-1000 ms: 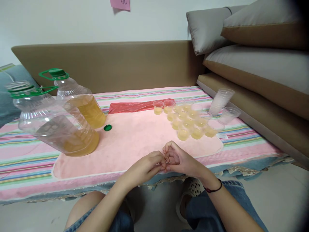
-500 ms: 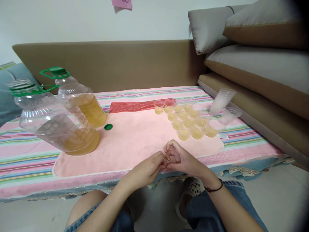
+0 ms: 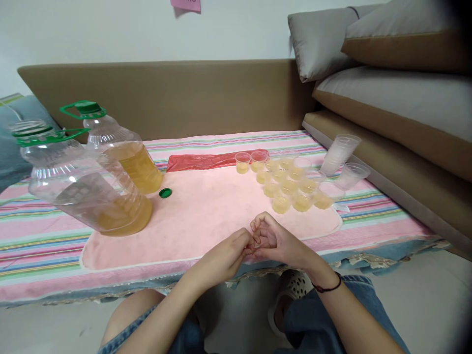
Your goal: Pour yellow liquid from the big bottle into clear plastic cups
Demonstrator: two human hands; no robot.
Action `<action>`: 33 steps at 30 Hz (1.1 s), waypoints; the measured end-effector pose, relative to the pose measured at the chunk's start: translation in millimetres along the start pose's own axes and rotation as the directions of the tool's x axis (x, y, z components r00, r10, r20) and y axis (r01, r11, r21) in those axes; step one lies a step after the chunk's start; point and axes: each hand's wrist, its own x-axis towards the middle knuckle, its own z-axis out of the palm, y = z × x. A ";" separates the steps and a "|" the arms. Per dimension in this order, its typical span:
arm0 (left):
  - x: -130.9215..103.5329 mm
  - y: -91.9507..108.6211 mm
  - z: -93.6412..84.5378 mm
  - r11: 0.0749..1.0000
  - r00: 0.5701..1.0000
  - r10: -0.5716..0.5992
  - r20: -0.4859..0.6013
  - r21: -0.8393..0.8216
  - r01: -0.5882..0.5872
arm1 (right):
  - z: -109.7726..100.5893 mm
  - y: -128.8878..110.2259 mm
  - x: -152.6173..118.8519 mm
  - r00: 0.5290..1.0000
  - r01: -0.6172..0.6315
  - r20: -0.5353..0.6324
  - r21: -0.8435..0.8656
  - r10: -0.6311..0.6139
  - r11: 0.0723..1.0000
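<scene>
Soft, even indoor light of medium brightness covers the pink mat [image 3: 206, 211]. Beyond the mat, the white wall [image 3: 110, 29] is pale and bright, with a faint shadow just under the pink note [image 3: 186, 4]. Small glints sit on the clear plastic bottle [image 3: 92, 196] at the mat's left end. Below the mat's near edge, the floor [image 3: 236, 314] falls into shadow. To the mat's far right, a blurred black patch darkens the picture's border, and shapes there look stretched. Cup rims on the mat look soft.
</scene>
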 end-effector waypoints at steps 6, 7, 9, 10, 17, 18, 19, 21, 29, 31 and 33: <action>0.5 -0.3 -3.2 1.000 1.000 -0.024 -0.006 -0.016 0.023 | -1.3 0.4 0.7 1.000 0.015 0.011 0.006 -0.015 1.000; 0.4 -0.4 -3.6 1.000 1.000 -0.027 -0.005 -0.012 0.027 | -1.3 0.0 0.7 1.000 0.014 0.006 0.001 -0.014 1.000; 0.3 -0.6 -4.1 0.999 0.999 -0.036 -0.002 -0.003 0.036 | -1.3 -1.0 0.7 1.000 0.010 -0.004 -0.010 -0.010 1.000; 0.3 -0.7 -4.2 0.999 0.999 -0.039 0.003 0.000 0.039 | -1.2 -1.5 0.6 1.000 0.009 -0.005 -0.013 -0.009 1.000; 0.2 -1.5 -3.8 1.000 1.000 -0.025 0.008 0.010 0.025 | -2.4 0.7 -0.3 1.000 0.007 -0.004 -0.014 -0.007 1.000; 0.1 -1.9 -3.7 1.000 1.000 -0.021 0.005 0.010 0.021 | -2.7 1.4 -0.3 1.000 0.011 -0.007 -0.015 -0.011 1.000; -0.2 -2.4 -3.6 1.000 1.000 -0.015 0.002 0.007 0.015 | -3.0 1.9 -0.3 1.000 0.018 -0.008 -0.016 -0.018 1.000; -0.5 -3.2 -3.6 1.000 1.000 -0.004 -0.004 0.004 0.004 | -3.3 2.4 -0.3 0.999 0.032 -0.012 -0.021 -0.032 0.999; -0.5 -2.7 -1.2 1.000 1.000 -0.014 0.015 0.028 0.014 | -1.6 0.1 0.0 1.000 0.012 -0.022 -0.027 -0.012 1.000; -0.8 -2.4 -0.3 0.999 1.000 -0.018 0.016 0.030 0.017 | -1.8 0.2 0.4 0.999 0.017 -0.027 -0.027 -0.018 0.999; -1.0 -2.2 0.3 0.999 1.000 -0.025 0.017 0.031 0.024 | -2.3 0.6 0.6 1.000 0.014 -0.025 -0.024 -0.015 1.000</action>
